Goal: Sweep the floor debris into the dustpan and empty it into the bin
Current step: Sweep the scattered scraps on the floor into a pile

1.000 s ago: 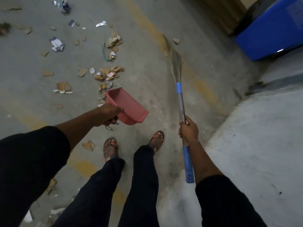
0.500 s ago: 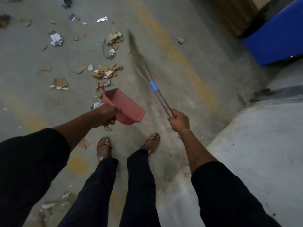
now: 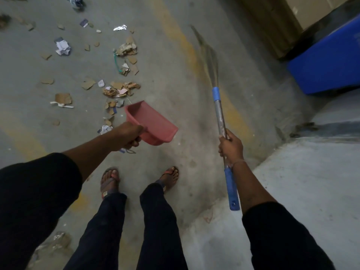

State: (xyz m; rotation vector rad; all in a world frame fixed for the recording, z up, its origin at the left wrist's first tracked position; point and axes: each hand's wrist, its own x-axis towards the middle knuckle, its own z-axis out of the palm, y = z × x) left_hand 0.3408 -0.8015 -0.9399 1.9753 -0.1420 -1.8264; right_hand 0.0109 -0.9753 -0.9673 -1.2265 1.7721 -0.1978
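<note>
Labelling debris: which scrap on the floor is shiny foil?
The small silver foil scrap near the top of the view, above the torn brown cardboard pieces. It alone glints; the rest is matte cardboard or paper.

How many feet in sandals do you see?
2. The left foot stands below the pink dustpan; the right foot stands beside it, nearer the broom. Neither is hidden.

broom [image 3: 220, 112] | swung right, upright again | bristles [image 3: 209, 55] blurred
</note>
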